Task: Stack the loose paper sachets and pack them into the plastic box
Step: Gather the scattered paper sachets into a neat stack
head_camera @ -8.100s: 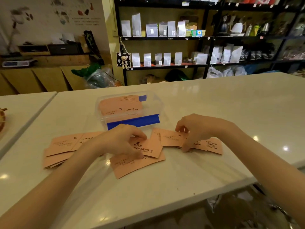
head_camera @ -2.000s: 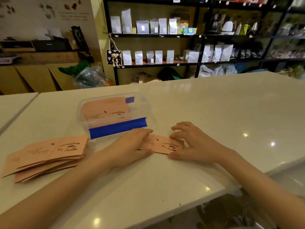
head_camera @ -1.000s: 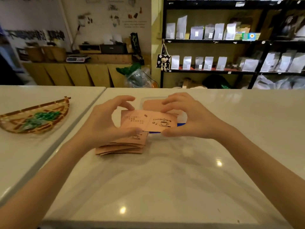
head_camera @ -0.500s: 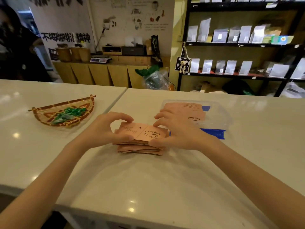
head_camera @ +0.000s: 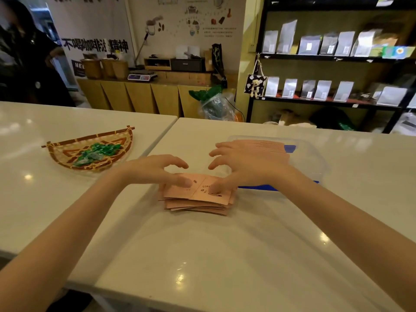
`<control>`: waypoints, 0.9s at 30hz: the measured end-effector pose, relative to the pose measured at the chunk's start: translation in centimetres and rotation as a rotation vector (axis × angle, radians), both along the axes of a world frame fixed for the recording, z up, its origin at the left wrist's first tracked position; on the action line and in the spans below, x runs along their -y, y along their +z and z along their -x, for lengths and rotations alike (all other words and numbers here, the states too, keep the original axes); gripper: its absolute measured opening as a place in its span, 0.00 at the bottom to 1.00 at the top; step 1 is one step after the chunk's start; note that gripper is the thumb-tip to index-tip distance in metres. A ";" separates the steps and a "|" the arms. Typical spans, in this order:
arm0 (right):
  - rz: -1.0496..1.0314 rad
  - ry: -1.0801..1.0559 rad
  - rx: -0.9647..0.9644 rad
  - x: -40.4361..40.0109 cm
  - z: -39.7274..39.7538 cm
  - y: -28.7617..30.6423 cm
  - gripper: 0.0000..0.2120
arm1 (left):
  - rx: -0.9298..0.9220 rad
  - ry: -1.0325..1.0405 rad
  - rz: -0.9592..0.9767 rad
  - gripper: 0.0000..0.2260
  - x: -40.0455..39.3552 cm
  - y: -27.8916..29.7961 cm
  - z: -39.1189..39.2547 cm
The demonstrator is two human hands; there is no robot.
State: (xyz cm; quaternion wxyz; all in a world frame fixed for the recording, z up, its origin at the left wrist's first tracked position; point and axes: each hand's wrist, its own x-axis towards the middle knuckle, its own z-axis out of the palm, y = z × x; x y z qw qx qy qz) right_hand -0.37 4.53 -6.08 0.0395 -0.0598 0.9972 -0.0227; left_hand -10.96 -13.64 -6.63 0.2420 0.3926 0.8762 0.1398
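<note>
Pink paper sachets (head_camera: 198,200) sit stacked mid-frame on the white surface (head_camera: 202,255). The left hand (head_camera: 155,171) and right hand (head_camera: 243,167), fingers spread, press on them.

The sachets once spread loose over the table (head_camera: 225,255) now lie in one pile (head_camera: 198,200). The small batch held up a second ago rests on top, and both the left hand (head_camera: 155,170) and right hand (head_camera: 243,165) have loosened, thumbs pressing it.
</note>
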 end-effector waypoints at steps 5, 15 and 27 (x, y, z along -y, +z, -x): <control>-0.009 -0.036 0.286 0.0 2.4 0.7 0.35 | 0.063 -0.055 0.225 0.28 -1.6 0.7 1.5; 0.007 -0.088 0.446 0.6 3.8 0.5 0.36 | 0.118 -0.090 0.312 0.24 -3.2 0.6 2.2; -0.034 -0.019 0.245 1.0 1.0 0.0 0.35 | 0.011 -0.085 0.144 0.26 -1.5 1.3 -0.4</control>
